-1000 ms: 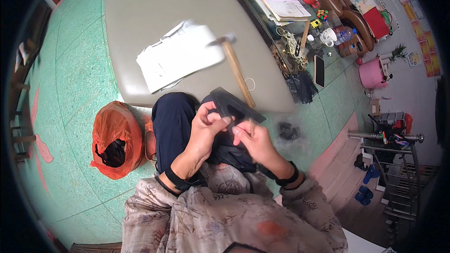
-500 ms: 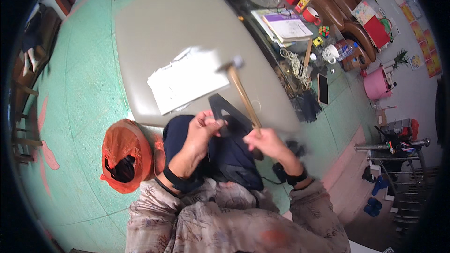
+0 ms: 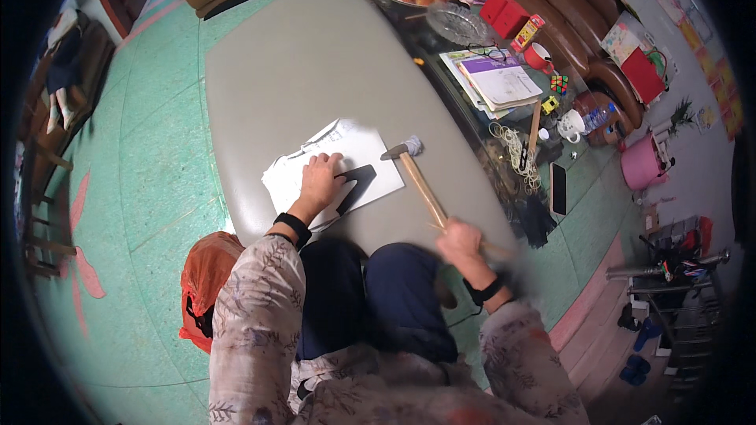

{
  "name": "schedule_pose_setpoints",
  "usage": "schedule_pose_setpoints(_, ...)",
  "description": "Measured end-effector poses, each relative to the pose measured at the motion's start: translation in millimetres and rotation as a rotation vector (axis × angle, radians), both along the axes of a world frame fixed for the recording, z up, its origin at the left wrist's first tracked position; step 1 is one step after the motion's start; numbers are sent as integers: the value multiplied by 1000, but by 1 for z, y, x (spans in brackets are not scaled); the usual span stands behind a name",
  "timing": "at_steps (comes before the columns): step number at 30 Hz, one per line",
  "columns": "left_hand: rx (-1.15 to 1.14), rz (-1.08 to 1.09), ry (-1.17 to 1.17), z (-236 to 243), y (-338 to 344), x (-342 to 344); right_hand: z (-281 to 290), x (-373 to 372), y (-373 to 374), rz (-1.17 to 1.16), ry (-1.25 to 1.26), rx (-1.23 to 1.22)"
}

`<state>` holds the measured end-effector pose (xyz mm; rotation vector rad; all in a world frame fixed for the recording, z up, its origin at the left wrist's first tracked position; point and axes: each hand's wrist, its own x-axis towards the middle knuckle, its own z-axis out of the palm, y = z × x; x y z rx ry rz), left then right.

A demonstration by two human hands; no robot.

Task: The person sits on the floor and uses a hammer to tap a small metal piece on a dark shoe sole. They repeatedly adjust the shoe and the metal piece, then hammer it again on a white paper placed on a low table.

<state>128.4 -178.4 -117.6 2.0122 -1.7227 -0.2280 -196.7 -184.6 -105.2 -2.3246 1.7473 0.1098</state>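
Observation:
A stack of white paper point(image 3: 335, 161) lies on the grey padded surface in front of my knees. My left hand point(image 3: 319, 182) rests over it, its curled fingers at the upper end of a black flat piece point(image 3: 354, 190) lying on the sheets. In my right hand point(image 3: 460, 240) is the wooden handle of a hammer point(image 3: 424, 190), closed fingers round its lower part. The hammer's head is to the right of the paper's edge, one end pale and wrapped-looking. A thin pale stick-like shape, blurred, shows beside my right fist; I cannot make out what it is.
An orange plastic bag point(image 3: 211, 271) stands on the floor by my left knee. On the dark glass table at right are books point(image 3: 500, 83), a glass dish point(image 3: 457, 24), tangled cord point(image 3: 512, 153), a white mug point(image 3: 571, 124) and a phone point(image 3: 558, 189).
My left hand has moved forward from above my lap and brought the black piece down onto the paper. The hammer, still in my right hand, now sits lower in the picture.

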Motion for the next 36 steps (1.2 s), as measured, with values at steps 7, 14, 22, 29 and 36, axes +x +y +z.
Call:
schedule_pose_setpoints(7,-173,-170,-39,5,58,3,50,-1,11,-89,-783,427)
schedule_pose_setpoints(14,-153,-130,-124,-11,65,2,48,41,12,230,-575,53)
schedule_pose_setpoints(22,-134,-102,-74,-17,71,3,31,56,5,372,-360,-66)
schedule_pose_setpoints(29,-150,-96,-46,-21,72,5,37,68,3,474,-296,-94)
schedule_pose_setpoints(36,-105,-53,-36,-4,67,-4,40,63,-2,397,-293,-13)
